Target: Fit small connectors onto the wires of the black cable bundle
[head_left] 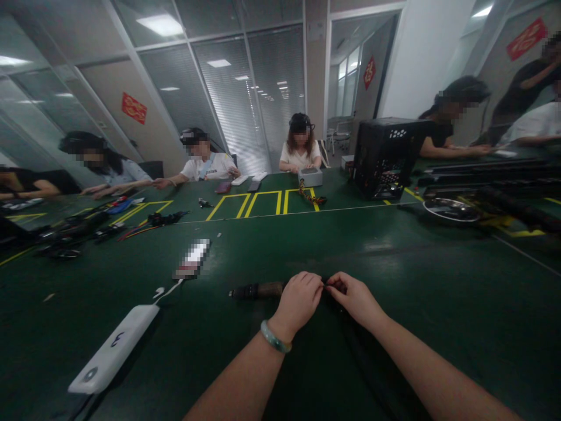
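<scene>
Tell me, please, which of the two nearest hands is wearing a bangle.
The left hand is: a pale green bangle circles its wrist, while the wrist of the right hand is bare.

Left hand and right hand pinch close together.

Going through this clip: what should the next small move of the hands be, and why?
Probably a slight pull apart to test the small dark piece: the left hand and right hand both pinch it, beside the dark-and-brown cylinder on the green tabletop. The piece is too small to identify.
</scene>
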`<state>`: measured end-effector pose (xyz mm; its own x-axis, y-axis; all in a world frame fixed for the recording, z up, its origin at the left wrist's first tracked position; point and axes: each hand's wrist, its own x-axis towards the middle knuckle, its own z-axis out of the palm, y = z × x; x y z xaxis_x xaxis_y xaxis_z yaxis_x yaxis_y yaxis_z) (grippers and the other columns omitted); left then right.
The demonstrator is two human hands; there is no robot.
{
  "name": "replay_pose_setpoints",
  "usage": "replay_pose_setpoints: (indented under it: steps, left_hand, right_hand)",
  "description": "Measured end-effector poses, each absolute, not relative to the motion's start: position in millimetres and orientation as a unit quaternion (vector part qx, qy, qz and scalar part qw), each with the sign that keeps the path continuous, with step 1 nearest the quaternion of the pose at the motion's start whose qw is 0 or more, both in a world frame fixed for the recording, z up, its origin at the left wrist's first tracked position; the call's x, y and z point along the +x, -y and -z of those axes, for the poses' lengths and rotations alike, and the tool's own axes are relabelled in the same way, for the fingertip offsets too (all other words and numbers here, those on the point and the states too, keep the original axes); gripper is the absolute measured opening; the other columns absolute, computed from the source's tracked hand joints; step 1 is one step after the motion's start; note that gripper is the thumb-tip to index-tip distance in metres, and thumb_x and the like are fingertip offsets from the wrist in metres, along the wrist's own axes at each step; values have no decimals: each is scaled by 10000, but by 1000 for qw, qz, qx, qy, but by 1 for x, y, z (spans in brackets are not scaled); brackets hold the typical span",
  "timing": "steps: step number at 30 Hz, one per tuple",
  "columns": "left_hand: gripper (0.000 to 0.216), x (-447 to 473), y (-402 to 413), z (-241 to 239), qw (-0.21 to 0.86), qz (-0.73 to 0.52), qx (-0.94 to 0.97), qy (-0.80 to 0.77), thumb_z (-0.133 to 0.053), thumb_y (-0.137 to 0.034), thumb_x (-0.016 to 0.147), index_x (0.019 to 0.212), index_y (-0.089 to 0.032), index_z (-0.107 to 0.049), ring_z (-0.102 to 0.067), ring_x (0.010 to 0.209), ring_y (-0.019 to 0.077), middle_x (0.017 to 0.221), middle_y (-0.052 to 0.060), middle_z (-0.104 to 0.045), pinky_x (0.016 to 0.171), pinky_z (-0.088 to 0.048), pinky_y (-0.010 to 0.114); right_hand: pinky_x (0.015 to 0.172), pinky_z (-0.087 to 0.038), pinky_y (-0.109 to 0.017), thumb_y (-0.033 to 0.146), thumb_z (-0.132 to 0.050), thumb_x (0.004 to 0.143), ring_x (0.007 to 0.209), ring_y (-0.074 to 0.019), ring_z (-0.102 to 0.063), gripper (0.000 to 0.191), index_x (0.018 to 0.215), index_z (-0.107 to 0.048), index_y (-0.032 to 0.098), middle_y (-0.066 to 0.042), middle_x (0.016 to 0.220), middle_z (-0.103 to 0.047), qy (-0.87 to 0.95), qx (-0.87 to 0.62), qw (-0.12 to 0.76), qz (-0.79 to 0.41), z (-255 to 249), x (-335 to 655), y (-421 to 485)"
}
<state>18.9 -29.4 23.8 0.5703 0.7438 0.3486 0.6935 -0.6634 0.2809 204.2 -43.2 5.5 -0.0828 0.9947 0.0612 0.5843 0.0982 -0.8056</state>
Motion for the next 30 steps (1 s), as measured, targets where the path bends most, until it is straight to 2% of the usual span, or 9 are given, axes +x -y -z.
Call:
replay_pose_setpoints:
  steps: [3, 6, 13, 30]
  left_hand:
    - [95, 18, 29, -24, 57, -223, 885, -406, -524, -171, 919, 979, -213, -585, -557, 1018, 202, 1047, 35, -620, 909, -455, 368]
    - [104, 18, 29, -24, 60, -225, 884, -406, -521, -164, 917, 983, -213, -584, -558, 1008, 198, 1045, 32, -620, 901, -458, 367]
    - [94, 18, 29, -25, 66, -228, 881, -408, -525, -159, 900, 954, -210, -582, -566, 978, 204, 1019, 36, -621, 873, -471, 374]
    - [86, 20, 28, -24, 56, -220, 879, -419, -608, -244, 883, 963, -227, -580, -558, 965, 206, 987, 14, -617, 855, -454, 356]
  right_hand:
    - [630, -416, -279, 343, -631, 810, 716, -178, -602, 134, 882, -655, 233, -6, 795, -672, 695, -620, 279, -232, -12, 209, 46]
    - [650, -405, -288, 346, -615, 825, 721, -181, -590, 141, 783, -671, 224, -18, 798, -657, 723, -607, 252, -213, -15, 212, 47]
    - [755, -428, -307, 334, -554, 886, 823, -191, -603, 197, 811, -699, 223, -31, 886, -666, 710, -591, 291, -249, -13, 211, 45]
    - [788, -439, -304, 302, -580, 873, 868, -192, -611, 149, 853, -712, 235, -26, 924, -663, 711, -573, 316, -259, -4, 213, 39]
